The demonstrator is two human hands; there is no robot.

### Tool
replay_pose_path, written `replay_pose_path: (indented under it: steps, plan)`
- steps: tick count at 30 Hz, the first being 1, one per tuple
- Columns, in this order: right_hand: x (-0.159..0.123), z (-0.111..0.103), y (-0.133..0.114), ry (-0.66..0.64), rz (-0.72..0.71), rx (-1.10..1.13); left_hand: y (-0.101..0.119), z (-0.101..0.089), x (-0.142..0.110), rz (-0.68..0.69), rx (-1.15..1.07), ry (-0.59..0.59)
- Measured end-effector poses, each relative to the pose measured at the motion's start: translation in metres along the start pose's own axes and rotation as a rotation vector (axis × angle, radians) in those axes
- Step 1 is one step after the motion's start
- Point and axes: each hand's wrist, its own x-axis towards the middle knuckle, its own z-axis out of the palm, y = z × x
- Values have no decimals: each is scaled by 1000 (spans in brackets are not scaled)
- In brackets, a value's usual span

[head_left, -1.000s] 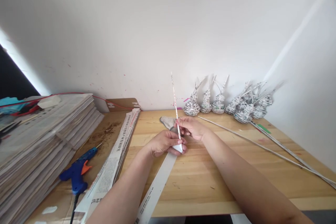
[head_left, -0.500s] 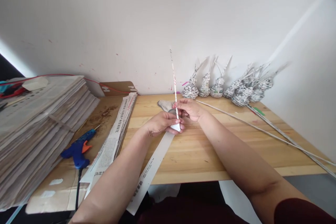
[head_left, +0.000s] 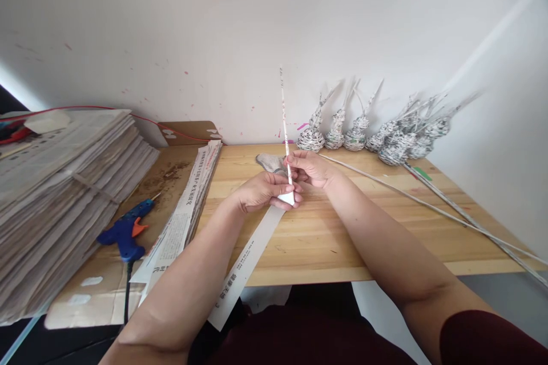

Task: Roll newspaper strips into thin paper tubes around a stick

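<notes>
Head view: left hand (head_left: 266, 190) grips one paper strip (head_left: 252, 256) at the base of one rolled rod (head_left: 285, 125), over table (head_left: 308, 239); right hand (head_left: 311, 169) pinches rod higher up. One cloth (head_left: 269, 162) close behind hands. Leftward: one glue gun (head_left: 127, 234), one big paper stack (head_left: 64, 199). Rightward: three woven figures (head_left: 334, 132) in a row, others clustered, overlapped, uncountable.

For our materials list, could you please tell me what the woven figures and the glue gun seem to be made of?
The woven figures look like matt paper, probably newspaper, with dark print flecking their white strands. The glue gun looks like smooth plastic, judging by its moulded blue body.
</notes>
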Motion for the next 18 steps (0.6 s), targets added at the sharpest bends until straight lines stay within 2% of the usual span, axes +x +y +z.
replay_pose_path:
  steps: [3,9,15,18]
  plan:
    - [-1,1,-1,19,-34,-14,0,-1,0,10,6,-1]
    - [-7,2,-2,-84,4,-51,2,1,-1,6,16,28]
    - [-2,6,-1,73,-27,-95,2,1,-1,14,21,36]
    - [-3,5,-1,22,-34,-72,1,-1,-1,14,16,23]
